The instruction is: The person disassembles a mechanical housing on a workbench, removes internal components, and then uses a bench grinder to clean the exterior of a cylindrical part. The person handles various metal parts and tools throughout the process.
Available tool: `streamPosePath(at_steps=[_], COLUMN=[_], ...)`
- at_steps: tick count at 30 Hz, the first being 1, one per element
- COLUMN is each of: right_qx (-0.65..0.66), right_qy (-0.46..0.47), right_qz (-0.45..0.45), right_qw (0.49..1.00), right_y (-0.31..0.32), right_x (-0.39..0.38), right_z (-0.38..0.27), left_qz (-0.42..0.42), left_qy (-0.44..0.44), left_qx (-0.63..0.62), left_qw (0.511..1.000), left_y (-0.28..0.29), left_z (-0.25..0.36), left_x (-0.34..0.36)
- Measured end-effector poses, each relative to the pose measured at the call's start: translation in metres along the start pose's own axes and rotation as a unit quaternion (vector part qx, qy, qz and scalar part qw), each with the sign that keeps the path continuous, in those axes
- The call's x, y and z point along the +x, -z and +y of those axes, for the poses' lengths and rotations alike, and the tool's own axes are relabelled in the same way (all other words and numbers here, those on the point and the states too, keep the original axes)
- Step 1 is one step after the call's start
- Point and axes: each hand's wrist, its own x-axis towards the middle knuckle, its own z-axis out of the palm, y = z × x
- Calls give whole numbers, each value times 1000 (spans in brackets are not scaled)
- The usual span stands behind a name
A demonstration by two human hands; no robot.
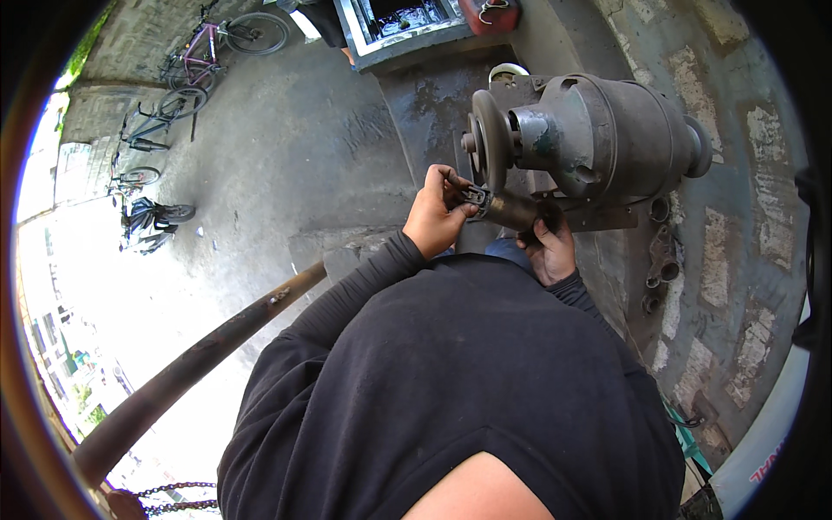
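Between my two hands is a dark cylindrical metal part (511, 211), lying roughly sideways just below the wheel of a bench grinder (598, 134). My left hand (436, 214) grips its left end, where a slotted metal fitting (476, 198) shows between thumb and fingers. At the other end, the fingers and thumb of my right hand (551, 250) wrap round the cylinder. The grinding wheel (492, 140) stands upright on the grinder's left side. The top of the part is close to the wheel's lower edge; whether they touch I cannot tell.
A rusty pipe (208, 360) slants up from the lower left. Several bicycles (195, 56) stand by the far left wall. A metal-framed basin (407, 30) and a red container (491, 16) are at the top. Metal parts (664, 260) lie beside the brick wall (715, 260) at right.
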Motion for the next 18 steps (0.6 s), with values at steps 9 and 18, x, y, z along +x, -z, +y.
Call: streamPosePath(at_steps=[9,18], right_qx=[-45,-162], right_qy=[33,71], right_qz=[-50,-69], right_qw=[997,982], right_y=[-16,-15], right_x=[7,1], right_z=[-3,-8], left_qz=[-3,37], left_qy=[-6,155], left_qx=[-64,-253], left_qw=[998,954], left_y=[15,19], left_z=[-3,4], left_x=[-12,-31])
